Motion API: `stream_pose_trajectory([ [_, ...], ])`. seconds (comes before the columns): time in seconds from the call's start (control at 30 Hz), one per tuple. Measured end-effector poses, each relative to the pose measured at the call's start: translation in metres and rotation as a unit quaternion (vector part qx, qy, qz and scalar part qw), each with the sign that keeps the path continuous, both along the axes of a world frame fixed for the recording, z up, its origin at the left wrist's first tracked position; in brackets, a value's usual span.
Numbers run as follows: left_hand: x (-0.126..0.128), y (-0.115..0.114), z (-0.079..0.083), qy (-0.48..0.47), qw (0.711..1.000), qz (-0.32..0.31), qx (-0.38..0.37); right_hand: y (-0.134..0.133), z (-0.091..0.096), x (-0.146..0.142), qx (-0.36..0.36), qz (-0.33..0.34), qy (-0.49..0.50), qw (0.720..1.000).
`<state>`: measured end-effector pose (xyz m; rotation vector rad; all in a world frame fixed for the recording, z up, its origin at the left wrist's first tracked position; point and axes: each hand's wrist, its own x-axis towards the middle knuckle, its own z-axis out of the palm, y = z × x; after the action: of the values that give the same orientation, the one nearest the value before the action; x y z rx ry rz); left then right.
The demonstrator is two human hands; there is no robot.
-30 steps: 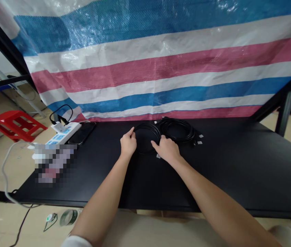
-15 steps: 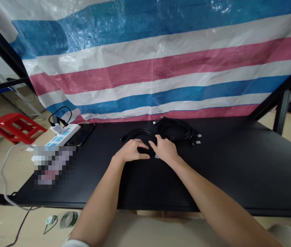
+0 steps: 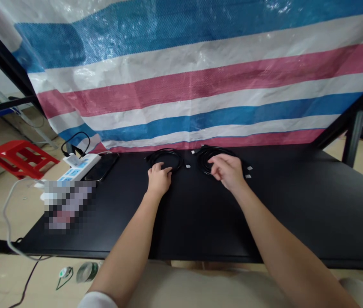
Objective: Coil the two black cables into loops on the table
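From here I can't tell whether the left hand (image 3: 159, 179) grips the coil (image 3: 180, 160) just ahead, or the right hand (image 3: 228, 172) anything; guide lightly.

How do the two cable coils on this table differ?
The left coil looks smaller across; the right coil looks wider. The left coil's bundle of loops seems thinner, the right coil's thicker. Both are black cable, coiled on the black table.

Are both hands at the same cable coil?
No: the left hand is at the left coil, the right hand at the right coil.
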<state>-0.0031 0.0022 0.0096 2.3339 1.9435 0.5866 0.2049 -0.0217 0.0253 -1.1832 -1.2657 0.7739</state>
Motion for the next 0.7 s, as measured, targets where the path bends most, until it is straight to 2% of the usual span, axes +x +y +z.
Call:
stream_pose_trajectory([
  [0.03,0.001,0.0,0.0,-0.006,1.0,0.03,-0.004,0.002,0.0,0.007,0.01,-0.024,0.034,0.999],
  [0.1,0.003,0.0,0.001,-0.018,0.997,0.064,-0.027,0.006,0.001,0.023,0.039,-0.133,0.049,0.989],
  [0.13,0.004,-0.001,0.002,-0.024,0.997,0.068,-0.04,0.008,0.001,0.031,0.041,-0.207,0.028,0.977],
  [0.2,0.005,-0.002,0.004,-0.036,0.996,0.063,-0.055,0.011,0.002,0.045,-0.001,-0.337,-0.069,0.939],
  [0.27,0.006,-0.003,0.005,-0.049,0.995,0.06,-0.057,0.012,0.002,0.053,-0.072,-0.399,-0.168,0.899],
  [0.33,0.006,-0.004,0.005,-0.061,0.995,0.063,-0.053,0.012,0.002,0.056,-0.143,-0.389,-0.227,0.881],
  [0.4,0.007,-0.004,0.006,-0.072,0.994,0.068,-0.043,0.012,0.002,0.056,-0.191,-0.351,-0.243,0.884],
  [0.47,0.007,-0.005,0.006,-0.082,0.993,0.076,-0.034,0.013,0.001,0.056,-0.208,-0.323,-0.233,0.893],
  [0.57,0.007,-0.005,0.006,-0.098,0.991,0.083,-0.025,0.016,-0.002,0.055,-0.163,-0.31,-0.166,0.922],
  [0.63,0.005,-0.004,0.005,-0.113,0.99,0.08,-0.013,0.019,-0.005,0.055,-0.095,-0.29,-0.079,0.949],
  [0.7,0.004,-0.002,0.002,-0.141,0.988,0.057,0.008,0.021,-0.007,0.053,-0.028,-0.239,0.015,0.971],
])
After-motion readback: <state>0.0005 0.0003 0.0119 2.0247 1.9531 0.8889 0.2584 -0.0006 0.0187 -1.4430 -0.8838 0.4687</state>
